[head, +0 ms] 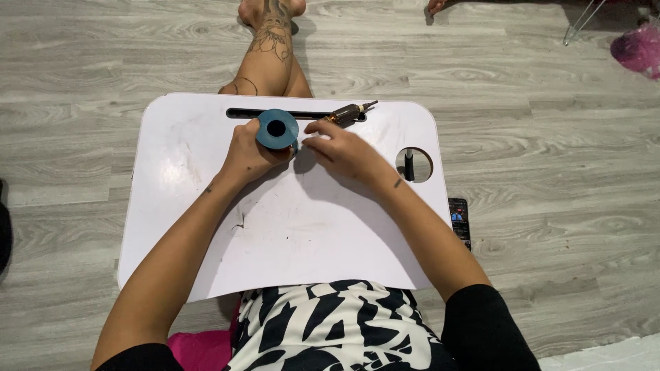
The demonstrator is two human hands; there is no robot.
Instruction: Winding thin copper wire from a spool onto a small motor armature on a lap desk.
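The left hand [247,152] is wrapped around a blue roll of tape [278,129], fingers curled behind it and thumb on its near edge, so the roll stands on edge with its dark core facing the camera. It sits at the far middle of the white lap table [172,206], just near of the long slot [242,113] cut into the far edge. The right hand [344,151] lies close beside the roll on its right — fingertips drawn together and pointing at the roll's rim, pinching narrowly; whether they already grip a loose tape end is too small to tell.

By the look of it, the step in hand is finding or lifting the free end of the tape. The next move would call for a steady hold on the roll while the right fingertips peel along the rim and pull rightward.

Both forearms reach out from the near edge across the table, elbows bent outward, wrists low on the surface. Just far of the right hand lies a small brass-coloured tool [347,113] with a thin tip, resting over the slot. A round hole [414,165] opens at the table's right side — a dark phone [459,218] lies on the grey wood floor [564,172] beyond it.
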